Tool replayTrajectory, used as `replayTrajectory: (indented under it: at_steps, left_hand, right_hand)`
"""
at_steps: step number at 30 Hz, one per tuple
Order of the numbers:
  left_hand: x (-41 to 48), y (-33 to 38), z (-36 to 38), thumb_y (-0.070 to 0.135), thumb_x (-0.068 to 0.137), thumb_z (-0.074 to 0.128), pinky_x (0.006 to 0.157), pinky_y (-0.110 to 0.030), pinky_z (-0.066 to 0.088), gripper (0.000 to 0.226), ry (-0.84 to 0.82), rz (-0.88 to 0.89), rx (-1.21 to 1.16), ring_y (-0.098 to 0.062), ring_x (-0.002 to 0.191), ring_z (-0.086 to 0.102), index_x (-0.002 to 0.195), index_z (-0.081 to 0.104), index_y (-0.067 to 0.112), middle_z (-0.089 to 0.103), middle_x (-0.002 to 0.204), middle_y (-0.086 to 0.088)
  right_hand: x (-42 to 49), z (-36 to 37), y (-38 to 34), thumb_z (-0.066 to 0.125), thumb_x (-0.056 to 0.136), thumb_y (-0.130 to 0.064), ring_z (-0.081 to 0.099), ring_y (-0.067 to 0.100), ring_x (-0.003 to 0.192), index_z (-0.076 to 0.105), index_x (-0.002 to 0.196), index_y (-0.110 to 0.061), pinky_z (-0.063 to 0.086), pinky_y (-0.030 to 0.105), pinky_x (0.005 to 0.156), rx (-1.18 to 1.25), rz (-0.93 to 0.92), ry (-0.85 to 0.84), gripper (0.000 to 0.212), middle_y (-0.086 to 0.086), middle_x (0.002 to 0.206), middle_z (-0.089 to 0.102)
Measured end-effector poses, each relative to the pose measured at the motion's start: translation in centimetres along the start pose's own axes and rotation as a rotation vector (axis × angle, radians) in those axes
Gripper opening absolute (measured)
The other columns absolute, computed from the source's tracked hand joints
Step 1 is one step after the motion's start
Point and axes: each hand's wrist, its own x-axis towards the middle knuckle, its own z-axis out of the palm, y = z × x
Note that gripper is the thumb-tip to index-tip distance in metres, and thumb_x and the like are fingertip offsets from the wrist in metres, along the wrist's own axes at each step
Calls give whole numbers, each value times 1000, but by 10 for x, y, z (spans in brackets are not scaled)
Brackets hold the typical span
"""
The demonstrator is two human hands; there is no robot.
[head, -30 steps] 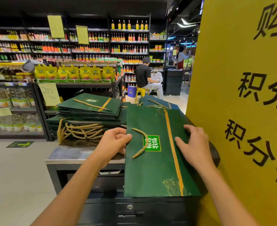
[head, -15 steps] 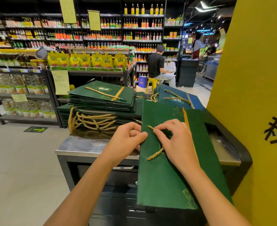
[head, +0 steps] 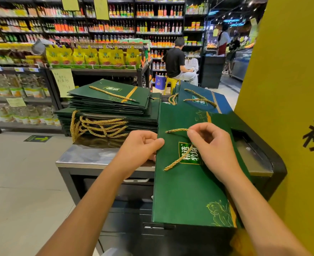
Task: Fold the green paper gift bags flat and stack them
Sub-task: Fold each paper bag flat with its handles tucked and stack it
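- Now your right hand [head: 213, 150] has left its flat press on the green bag [head: 185, 196] and taken up the gold cord handle [head: 172, 163]. The bag looks flat, so this is likely cord tidying before stacking.
- Right hand: thumb and forefinger pinch the cord.
- Left hand [head: 139, 148]: curled, gripping the bag's left edge.
- The bag lies on the worktop [head: 89, 156], its near end overhanging, beside the stack of folded bags [head: 108, 97].

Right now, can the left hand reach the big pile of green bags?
Probably yes. The left hand grips the near bag, and the pile sits just beyond it on the counter, nothing between. It must let go first.
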Motion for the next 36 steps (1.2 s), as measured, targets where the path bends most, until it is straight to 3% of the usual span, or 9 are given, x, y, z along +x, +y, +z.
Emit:
replayTrajectory:
  at_steps: [5,9,12,15,18,21,24,30,36]
  left_hand:
    - [-1,0,0,8,101,59,70,-29,61,17,16,-1,-7,-21,81,76,103,70,-4,78,91,-15]
    - [0,0,0,7,100,59,68,-29,61,17,18,1,0,-20,77,73,102,72,-3,77,91,-19]
    - [2,0,0,8,100,60,70,-30,62,17,18,-1,-8,-19,77,73,102,71,-4,77,92,-18]
    - [1,0,0,8,101,59,69,-28,61,17,14,0,-20,-18,76,73,103,71,-5,78,92,-17]
    - [0,-1,0,8,101,58,67,-26,60,17,10,8,-23,-17,77,73,102,70,-5,78,91,-14]
    - [-1,0,1,7,102,57,65,-24,58,17,0,25,-15,-17,79,74,103,70,-4,78,93,-14]
    - [-1,1,1,7,102,56,63,-23,57,17,2,35,-4,-17,78,74,103,70,-3,78,92,-14]
    - [-4,2,1,7,102,56,63,-24,57,17,32,52,7,-17,76,74,99,70,-2,78,88,-13]
    - [-7,2,-1,11,104,52,69,-31,61,21,74,69,12,-18,79,74,105,71,2,79,91,-10]
  right_hand:
    - [-13,-6,-4,83,78,-38,51,7,86,75,99,-39,37,11,76,-170,-196,-168,23,-1,95,50]
    - [-16,-9,3,78,64,-66,48,14,97,77,98,-49,36,30,89,-359,-292,-436,38,-14,89,41]
    - [-13,-7,6,75,71,-60,46,12,94,79,91,-46,31,32,86,-389,-332,-463,25,-15,85,40]
    - [-11,-10,6,79,79,-43,50,16,88,80,88,-38,39,33,83,-263,-308,-402,10,-4,86,48]
    - [-6,-15,10,80,83,-23,50,15,78,78,84,-29,43,28,79,38,-164,-151,7,10,84,58]
    - [-3,-18,12,80,74,-30,47,17,79,78,84,-24,42,31,86,497,13,-42,12,3,80,57]
    - [-3,-17,11,80,73,-32,47,15,78,78,84,-23,44,26,83,538,25,-45,15,2,78,55]
    - [-8,-19,6,78,87,-18,56,11,75,78,89,-22,49,22,72,155,-11,27,5,15,82,62]
    - [-21,-43,20,79,85,-24,56,8,102,73,103,-30,40,11,85,-346,-105,125,20,-6,106,59]
